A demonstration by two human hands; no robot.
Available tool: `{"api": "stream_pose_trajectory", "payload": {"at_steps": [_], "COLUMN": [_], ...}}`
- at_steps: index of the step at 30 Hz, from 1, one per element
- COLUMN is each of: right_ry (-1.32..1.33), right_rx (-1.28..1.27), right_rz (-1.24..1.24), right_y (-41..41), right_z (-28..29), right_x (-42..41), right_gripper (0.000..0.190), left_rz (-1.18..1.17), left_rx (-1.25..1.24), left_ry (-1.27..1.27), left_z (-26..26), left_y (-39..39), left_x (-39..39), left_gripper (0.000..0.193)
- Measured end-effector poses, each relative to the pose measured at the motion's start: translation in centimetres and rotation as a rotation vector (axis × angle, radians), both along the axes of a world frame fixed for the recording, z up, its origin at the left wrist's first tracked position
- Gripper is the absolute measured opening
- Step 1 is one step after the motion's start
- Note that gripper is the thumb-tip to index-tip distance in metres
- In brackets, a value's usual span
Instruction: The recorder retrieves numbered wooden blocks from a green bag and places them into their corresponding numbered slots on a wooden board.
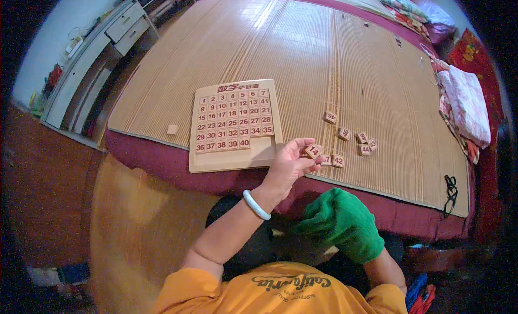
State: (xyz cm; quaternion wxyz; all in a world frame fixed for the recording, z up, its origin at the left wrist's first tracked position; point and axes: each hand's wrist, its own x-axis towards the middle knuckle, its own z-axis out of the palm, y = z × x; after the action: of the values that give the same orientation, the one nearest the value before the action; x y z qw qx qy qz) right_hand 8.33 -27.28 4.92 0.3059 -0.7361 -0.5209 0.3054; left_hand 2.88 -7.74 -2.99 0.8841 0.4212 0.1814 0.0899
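My left hand (pixel 289 162), with a pale bangle at the wrist, pinches a small wooden tile marked 14 (pixel 313 151) between thumb and fingers. It is raised near the right edge of a wooden number-puzzle tray (pixel 220 163). Rows of numbered tiles fill most of the tray; a tile marked 41 (pixel 264 101) ends the second row. Bare tray wood shows right of the tile marked 40 (pixel 244 143). Beside the held tile lie a partly covered tile (pixel 326 160) and a tile marked 42 (pixel 338 161). A green cloth or bag (pixel 344 221) wraps my right hand, hiding its fingers.
Farther right, several loose tiles lie on the bamboo mat (pixel 388 103), including one marked 45 (pixel 330 117). A blank wooden square (pixel 172 129) rests left of the tray. Black cord (pixel 450 192) lies near the mat's right corner. Folded bedding (pixel 465 105) lines the right side.
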Motion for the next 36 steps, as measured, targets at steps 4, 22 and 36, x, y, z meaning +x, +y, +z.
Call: {"api": "stream_pose_trajectory", "payload": {"at_steps": [4, 22, 36], "right_ry": [-0.047, 0.028, 0.019], "right_rx": [0.112, -0.051, -0.015], "right_rz": [-0.013, -0.032, -0.150], "right_y": [-0.3, -0.2, 0.6], "right_z": [-0.4, 0.5, 2.8], "right_x": [0.1, 0.3, -1.2], "right_gripper": [0.021, 0.026, 0.027], "left_rz": [-0.003, 0.016, 0.138], "left_rx": [0.007, 0.156, 0.807], "left_ry": [-0.003, -0.017, -0.026], "left_z": [0.2, 0.7, 1.1], "left_y": [-0.1, 0.0, 0.1], "left_x": [0.0, 0.0, -0.2], "left_gripper": [0.046, 0.045, 0.036]}}
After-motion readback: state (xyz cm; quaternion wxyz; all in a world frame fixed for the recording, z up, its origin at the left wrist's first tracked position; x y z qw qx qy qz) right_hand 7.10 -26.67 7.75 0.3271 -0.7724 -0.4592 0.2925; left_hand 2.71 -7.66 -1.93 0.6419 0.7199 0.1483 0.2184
